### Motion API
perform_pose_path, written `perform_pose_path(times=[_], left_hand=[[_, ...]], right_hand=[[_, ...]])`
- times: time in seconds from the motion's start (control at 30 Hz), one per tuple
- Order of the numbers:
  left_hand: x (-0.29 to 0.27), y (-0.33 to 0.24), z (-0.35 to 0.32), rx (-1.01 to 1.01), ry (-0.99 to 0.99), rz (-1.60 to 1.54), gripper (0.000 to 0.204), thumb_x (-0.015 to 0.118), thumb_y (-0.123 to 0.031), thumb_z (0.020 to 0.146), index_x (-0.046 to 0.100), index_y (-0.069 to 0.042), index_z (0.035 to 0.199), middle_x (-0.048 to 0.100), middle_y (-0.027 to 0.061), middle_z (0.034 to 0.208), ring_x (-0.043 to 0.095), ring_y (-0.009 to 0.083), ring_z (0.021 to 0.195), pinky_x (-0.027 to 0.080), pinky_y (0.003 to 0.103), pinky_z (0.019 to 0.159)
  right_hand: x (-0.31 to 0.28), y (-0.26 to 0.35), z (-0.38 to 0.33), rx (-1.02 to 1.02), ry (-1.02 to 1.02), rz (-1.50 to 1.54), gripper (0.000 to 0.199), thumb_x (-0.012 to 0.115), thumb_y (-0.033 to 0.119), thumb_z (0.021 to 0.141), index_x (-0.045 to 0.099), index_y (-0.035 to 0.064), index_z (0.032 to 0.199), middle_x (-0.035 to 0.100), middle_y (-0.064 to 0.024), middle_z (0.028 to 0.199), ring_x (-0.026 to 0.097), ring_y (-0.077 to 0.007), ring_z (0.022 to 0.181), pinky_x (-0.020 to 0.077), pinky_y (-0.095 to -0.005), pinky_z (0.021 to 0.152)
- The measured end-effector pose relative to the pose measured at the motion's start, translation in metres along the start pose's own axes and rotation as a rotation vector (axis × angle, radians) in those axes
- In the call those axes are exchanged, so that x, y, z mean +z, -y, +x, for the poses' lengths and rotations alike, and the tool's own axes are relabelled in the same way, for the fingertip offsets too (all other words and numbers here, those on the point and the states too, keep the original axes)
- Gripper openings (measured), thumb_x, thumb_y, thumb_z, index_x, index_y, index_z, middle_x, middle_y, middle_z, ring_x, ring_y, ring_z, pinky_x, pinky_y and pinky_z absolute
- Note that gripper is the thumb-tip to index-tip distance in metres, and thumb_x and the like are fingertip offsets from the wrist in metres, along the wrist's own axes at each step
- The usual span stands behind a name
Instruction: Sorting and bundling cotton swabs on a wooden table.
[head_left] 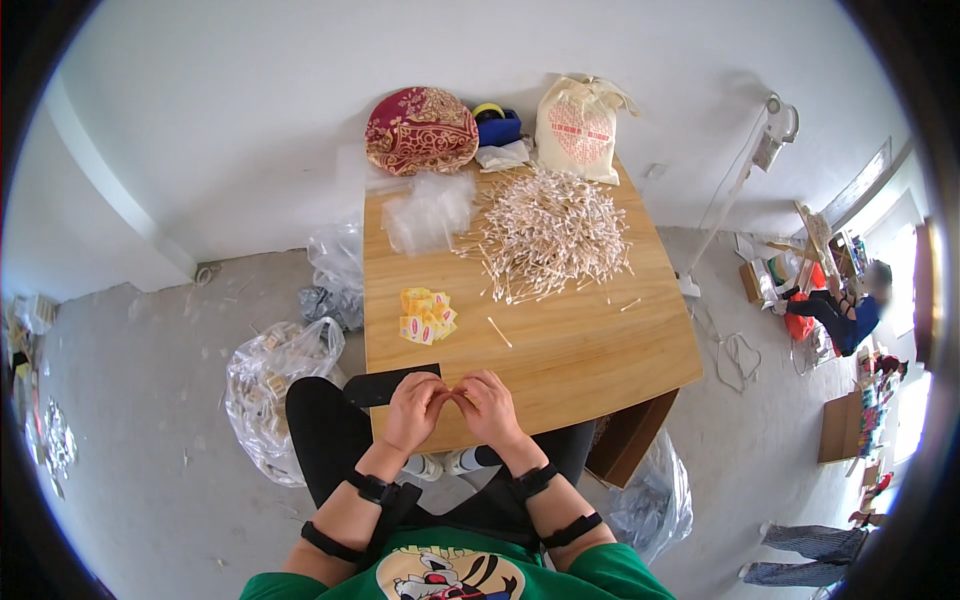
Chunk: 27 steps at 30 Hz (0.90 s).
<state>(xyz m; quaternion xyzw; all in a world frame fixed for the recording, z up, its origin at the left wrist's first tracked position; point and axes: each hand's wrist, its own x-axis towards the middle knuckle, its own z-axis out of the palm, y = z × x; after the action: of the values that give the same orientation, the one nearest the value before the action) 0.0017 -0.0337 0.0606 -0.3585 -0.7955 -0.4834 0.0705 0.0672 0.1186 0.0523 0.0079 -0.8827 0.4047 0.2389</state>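
Observation:
My left hand [413, 408] and my right hand [486, 405] meet fingertip to fingertip over the near edge of the wooden table [590, 350]. Both are closed in a pinch; whatever lies between the fingers is too small or hidden to make out. Beside my left hand, a flat black strip [375, 388] sticks out past the table's left edge. Farther in lie a cluster of small yellow and white cards [427, 317] and one loose cotton swab [499, 332]. A large heap of cotton swabs [556, 235] covers the far middle, with clear plastic bags [430, 213] to its left.
At the back stand a patterned red cushion [422, 130], a blue tape dispenser [497, 127] and a cream drawstring bag [577, 132]. A filled clear bag [283, 390] sits on the floor at left. Under the table's right side is a brown box [632, 437]. Another person [850, 308] sits far right.

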Motion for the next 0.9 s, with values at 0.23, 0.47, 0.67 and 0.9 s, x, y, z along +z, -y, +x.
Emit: perform_pose_path(times=[0.23, 0.47, 0.67, 0.9], left_hand=[[-0.012, 0.009, -0.002, -0.016, 0.017, -0.013, 0.018, 0.076, 0.000, 0.072, 0.060, 0.000, 0.079, 0.062, 0.0123, 0.082, 0.062, 0.0326, 0.079, 0.051, 0.040, 0.070], [-0.010, 0.011, -0.007, -0.201, 0.014, -0.161, 0.017, 0.077, 0.000, 0.074, 0.061, 0.000, 0.081, 0.062, 0.0115, 0.082, 0.062, 0.0291, 0.077, 0.050, 0.036, 0.067], [-0.004, 0.023, -0.011, -0.386, 0.060, -0.321, 0.013, 0.074, -0.004, 0.084, 0.061, 0.000, 0.086, 0.063, 0.0068, 0.083, 0.062, 0.0178, 0.078, 0.050, 0.029, 0.071], [0.009, 0.022, -0.017, -0.637, 0.128, -0.670, 0.027, 0.056, -0.021, 0.102, 0.064, 0.002, 0.113, 0.067, 0.0041, 0.106, 0.059, 0.0096, 0.097, 0.047, 0.025, 0.089]], right_hand=[[-0.007, -0.005, -0.004, 0.051, 0.015, 0.055, 0.011, 0.073, 0.004, 0.074, 0.065, 0.0048, 0.082, 0.065, -0.0111, 0.090, 0.062, -0.0336, 0.086, 0.0515, -0.0409, 0.074], [-0.009, -0.006, -0.006, 0.239, 0.039, 0.098, 0.012, 0.074, 0.003, 0.076, 0.064, 0.0037, 0.082, 0.064, -0.0112, 0.087, 0.063, -0.0295, 0.082, 0.0542, -0.0365, 0.067], [0.003, -0.001, -0.003, 0.343, 0.018, 0.252, 0.012, 0.073, 0.004, 0.082, 0.069, 0.0048, 0.093, 0.068, -0.0103, 0.092, 0.066, -0.0239, 0.078, 0.0537, -0.0317, 0.065], [0.017, -0.009, -0.005, 0.493, 0.028, 0.451, 0.008, 0.065, 0.003, 0.092, 0.068, -0.0011, 0.098, 0.070, -0.0041, 0.084, 0.065, -0.0100, 0.075, 0.0526, -0.0234, 0.068]])
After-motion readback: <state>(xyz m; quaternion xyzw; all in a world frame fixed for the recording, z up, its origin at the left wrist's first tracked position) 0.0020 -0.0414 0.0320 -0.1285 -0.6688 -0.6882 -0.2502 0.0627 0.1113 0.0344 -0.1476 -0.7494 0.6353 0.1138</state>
